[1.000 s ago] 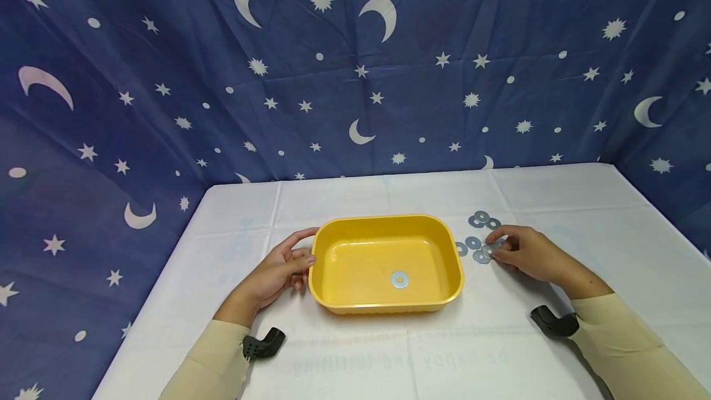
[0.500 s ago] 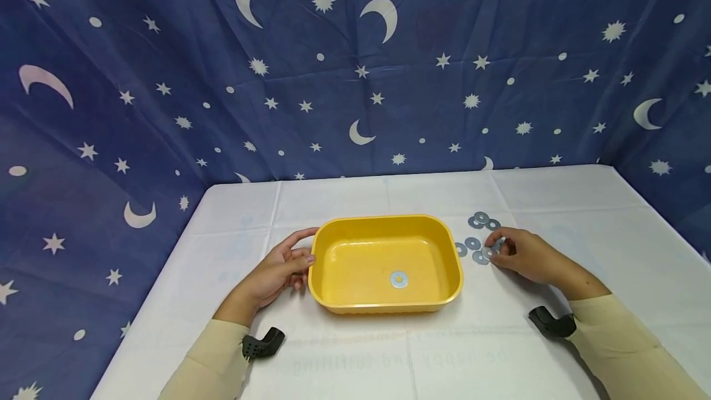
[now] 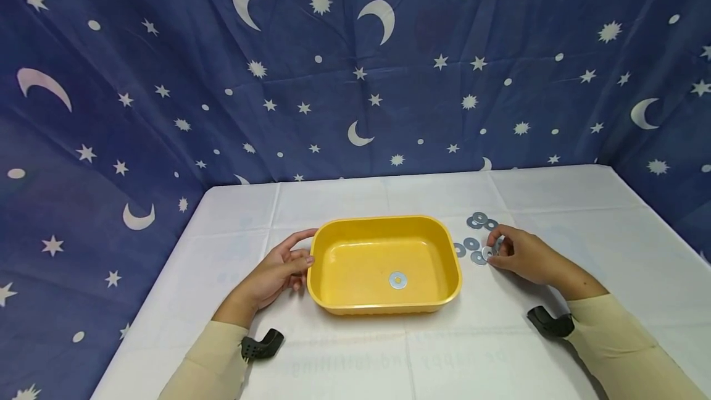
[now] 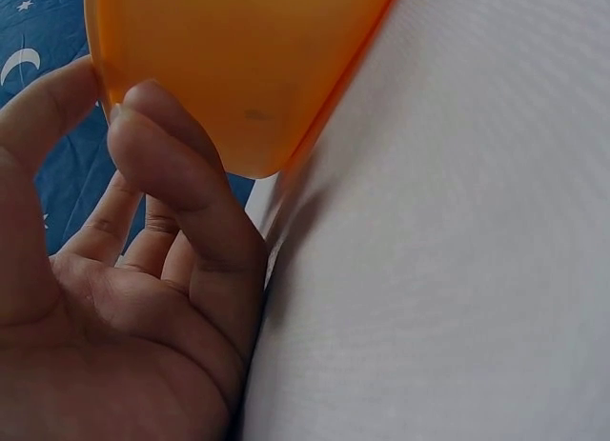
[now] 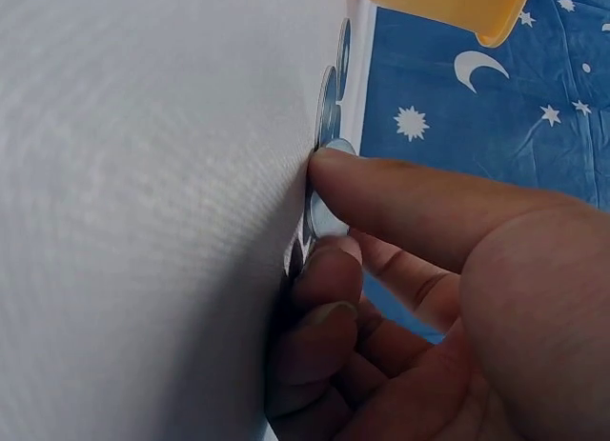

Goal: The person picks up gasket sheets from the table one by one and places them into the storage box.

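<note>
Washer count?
9 visible: 1 washer in the yellow tray, 3 in the far cluster, 4 in the near cluster, 1 pinched by the right hand. It may hide more.

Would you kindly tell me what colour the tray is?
The tray is yellow, seen best in the head view.

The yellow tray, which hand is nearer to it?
Left. The left hand touches the yellow tray at its left side; the right hand is apart from it, beyond its right side, pinching a washer.
</note>
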`<state>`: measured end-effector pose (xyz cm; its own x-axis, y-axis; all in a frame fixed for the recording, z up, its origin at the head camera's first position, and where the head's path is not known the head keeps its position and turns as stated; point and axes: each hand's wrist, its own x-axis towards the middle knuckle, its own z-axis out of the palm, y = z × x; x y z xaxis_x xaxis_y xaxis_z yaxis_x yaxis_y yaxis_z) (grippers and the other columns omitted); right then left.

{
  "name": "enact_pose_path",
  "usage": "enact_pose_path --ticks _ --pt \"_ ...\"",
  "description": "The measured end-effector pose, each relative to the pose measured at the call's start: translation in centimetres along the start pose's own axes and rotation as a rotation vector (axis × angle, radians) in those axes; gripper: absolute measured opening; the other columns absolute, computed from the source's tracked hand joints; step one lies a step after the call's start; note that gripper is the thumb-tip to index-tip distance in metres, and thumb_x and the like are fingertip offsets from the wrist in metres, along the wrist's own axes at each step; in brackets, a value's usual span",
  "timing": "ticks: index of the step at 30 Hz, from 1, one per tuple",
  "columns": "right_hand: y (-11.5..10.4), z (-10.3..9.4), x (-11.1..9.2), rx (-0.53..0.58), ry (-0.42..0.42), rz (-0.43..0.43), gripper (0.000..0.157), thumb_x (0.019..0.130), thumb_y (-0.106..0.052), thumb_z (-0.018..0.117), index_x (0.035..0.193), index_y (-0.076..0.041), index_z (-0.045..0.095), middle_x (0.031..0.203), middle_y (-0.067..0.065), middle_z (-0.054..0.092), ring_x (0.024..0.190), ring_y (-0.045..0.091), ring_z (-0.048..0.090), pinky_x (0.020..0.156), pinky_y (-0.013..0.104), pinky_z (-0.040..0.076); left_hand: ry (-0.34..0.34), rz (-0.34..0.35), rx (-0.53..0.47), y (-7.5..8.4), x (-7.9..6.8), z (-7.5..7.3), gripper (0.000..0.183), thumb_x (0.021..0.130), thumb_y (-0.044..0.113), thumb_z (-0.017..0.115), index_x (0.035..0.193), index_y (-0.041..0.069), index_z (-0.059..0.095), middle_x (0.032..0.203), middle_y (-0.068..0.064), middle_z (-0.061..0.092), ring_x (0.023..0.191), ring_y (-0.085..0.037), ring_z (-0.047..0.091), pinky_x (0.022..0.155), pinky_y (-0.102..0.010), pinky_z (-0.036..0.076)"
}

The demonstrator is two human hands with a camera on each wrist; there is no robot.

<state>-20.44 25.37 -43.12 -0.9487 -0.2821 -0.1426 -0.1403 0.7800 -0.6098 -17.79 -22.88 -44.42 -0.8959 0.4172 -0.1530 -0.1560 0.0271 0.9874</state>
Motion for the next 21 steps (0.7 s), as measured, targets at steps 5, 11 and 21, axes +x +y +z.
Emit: enact_pose_path --ticks 5,11,21 --pt "0.22 0.16 -0.01 0.005 0.021 -0.009 0.029 0.084 -0.011 0.077 0.102 -0.008 0.054 0.078 0.004 0.048 0.071 0.018 0.047 0.055 0.024 0.038 0.004 -0.011 0.002 -0.13 -0.10 0.04 0.063 0.098 0.016 0.062 0.153 0.020 0.032 0.087 0.002 0.063 0.061 -0.011 0.057 0.054 -0.019 0.050" --pt "0.43 0.29 0.11 0.002 0.041 -0.036 0.028 0.083 -0.007 0.077 0.099 -0.008 0.053 0.083 0.004 0.049 0.077 0.019 0.048 0.059 0.023 0.040 0.003 -0.011 0.005 -0.17 -0.15 -0.04 0.062 0.099 0.015 0.060 0.154 0.020 0.032 0.088 0.002 0.063 0.061 -0.011 0.057 0.054 -0.019 0.050" --pt "0.23 -0.20 -0.05 -0.003 0.019 -0.041 0.024 0.087 -0.006 0.073 0.104 -0.009 0.056 0.083 0.004 0.054 0.076 0.018 0.050 0.061 0.022 0.044 0.004 -0.008 0.006 -0.02 -0.04 -0.01 0.063 0.099 0.016 0.062 0.154 0.020 0.032 0.090 0.001 0.064 0.061 -0.011 0.057 0.054 -0.019 0.050"
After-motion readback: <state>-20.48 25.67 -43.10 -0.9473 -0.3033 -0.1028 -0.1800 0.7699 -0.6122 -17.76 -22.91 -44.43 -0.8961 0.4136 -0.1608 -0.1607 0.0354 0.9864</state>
